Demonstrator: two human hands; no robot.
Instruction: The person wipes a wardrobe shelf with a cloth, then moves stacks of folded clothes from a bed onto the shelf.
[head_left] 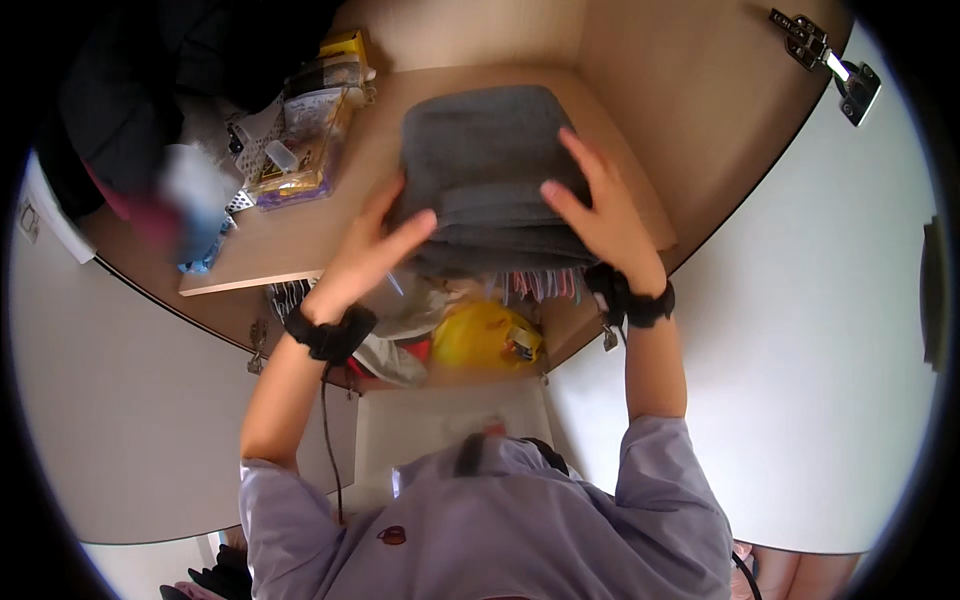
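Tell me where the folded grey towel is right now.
In the head view, the folded grey towel lies on the wooden shelf at upper centre, between the left hand and right hand, right of a clear plastic box.

both arms raised; left hand, right hand flat, spread.

yellow box | shelf back-left || clear plastic package | before it
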